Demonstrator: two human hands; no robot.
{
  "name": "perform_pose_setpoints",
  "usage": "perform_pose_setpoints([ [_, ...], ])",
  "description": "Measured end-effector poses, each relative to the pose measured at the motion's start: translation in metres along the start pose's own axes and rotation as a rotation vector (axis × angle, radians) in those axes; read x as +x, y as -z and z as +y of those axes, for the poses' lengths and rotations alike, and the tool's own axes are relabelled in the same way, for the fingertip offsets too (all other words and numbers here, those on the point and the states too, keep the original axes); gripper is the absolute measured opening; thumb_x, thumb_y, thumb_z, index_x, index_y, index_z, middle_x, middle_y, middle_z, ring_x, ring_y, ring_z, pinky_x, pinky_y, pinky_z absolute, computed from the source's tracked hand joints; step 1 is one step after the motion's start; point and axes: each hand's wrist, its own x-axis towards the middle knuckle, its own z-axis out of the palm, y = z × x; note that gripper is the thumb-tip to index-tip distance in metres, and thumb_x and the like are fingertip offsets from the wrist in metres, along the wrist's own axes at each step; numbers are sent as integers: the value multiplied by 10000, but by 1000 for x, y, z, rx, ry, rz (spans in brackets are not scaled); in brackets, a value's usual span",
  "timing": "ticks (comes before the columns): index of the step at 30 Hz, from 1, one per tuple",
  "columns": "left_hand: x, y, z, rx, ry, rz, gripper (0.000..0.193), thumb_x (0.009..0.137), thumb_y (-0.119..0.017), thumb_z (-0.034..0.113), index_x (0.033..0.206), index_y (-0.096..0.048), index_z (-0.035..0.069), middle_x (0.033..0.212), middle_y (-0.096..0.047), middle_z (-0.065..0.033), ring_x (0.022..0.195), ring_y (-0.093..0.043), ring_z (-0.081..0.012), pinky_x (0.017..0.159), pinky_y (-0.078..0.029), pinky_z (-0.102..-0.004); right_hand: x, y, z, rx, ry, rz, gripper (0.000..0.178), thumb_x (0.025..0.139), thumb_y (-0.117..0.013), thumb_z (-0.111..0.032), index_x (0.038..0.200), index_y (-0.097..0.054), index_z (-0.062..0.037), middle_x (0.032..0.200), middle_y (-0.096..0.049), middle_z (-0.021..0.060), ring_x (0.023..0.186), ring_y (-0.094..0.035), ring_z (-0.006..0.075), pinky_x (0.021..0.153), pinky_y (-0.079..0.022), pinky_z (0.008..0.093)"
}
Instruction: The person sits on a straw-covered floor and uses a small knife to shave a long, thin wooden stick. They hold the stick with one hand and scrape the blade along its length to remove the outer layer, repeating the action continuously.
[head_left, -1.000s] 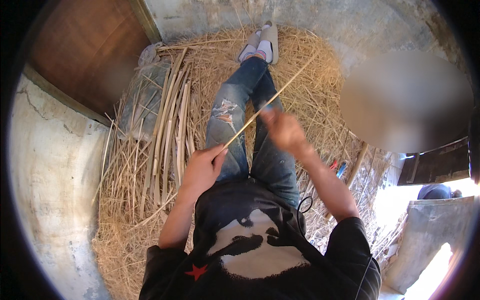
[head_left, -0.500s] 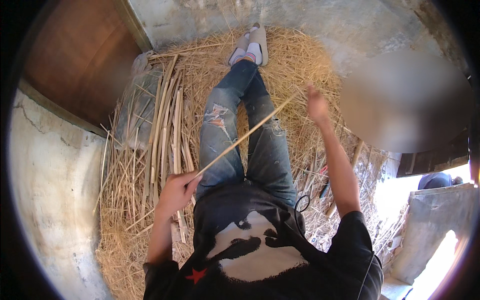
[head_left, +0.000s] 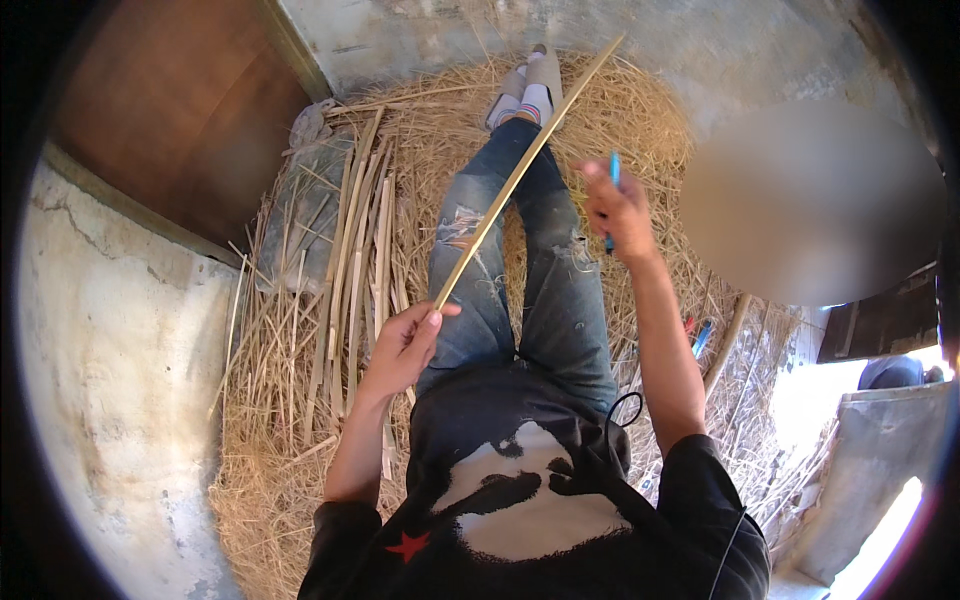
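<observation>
My left hand (head_left: pixel 402 352) is closed in a pinch on the near end of a long bamboo strip (head_left: pixel 513 180). The strip slants up and away to the right over my jeans, its far tip reaching as high as the wall. In my right hand (head_left: pixel 622 215), raised above the right leg, is a slim blue tool (head_left: pixel 614 168); both its ends stick out of the fist, and its exact kind is too small to tell. The right hand is apart from the strip.
Straw (head_left: pixel 620 120) covers the floor around my stretched-out legs (head_left: pixel 555 290). A pile of split bamboo strips (head_left: pixel 345 270) lies to the left. A wooden stick (head_left: pixel 728 340) and another blue object (head_left: pixel 702 338) rest on the right. Walls (head_left: pixel 110 370) enclose the far and left sides.
The bamboo strip has swung up to a steeper slant and its far end reaches farther. My right hand has moved slightly left; the blue tool now shows clearly in it.
</observation>
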Motion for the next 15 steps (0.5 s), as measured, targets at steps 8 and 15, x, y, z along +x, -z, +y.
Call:
perform_pose_setpoints([
  [8, 15, -25, 14, -1, -7, -16, 419, 1113, -486, 268, 1427, -578, 7, 601, -421, 62, 505, -397, -29, 489, -322, -215, -25, -69, -1, -190, 197, -133, 297, 990, -718, -303, 1083, -688, -24, 621, -504, -39, 543, -434, 65, 518, -345, 269],
  [15, 18, -29, 1, 70, -54, 131, 444, 1091, -545, 196, 1510, -515, 53, 712, -448, 53, 614, -430, -37, 561, -373, -214, -72, -84, 19, -984, 354, -268, 537, 959, -649, -536, 981, -650, 1, 643, -654, 209, 636, -694, 425, 562, -540, 520],
])
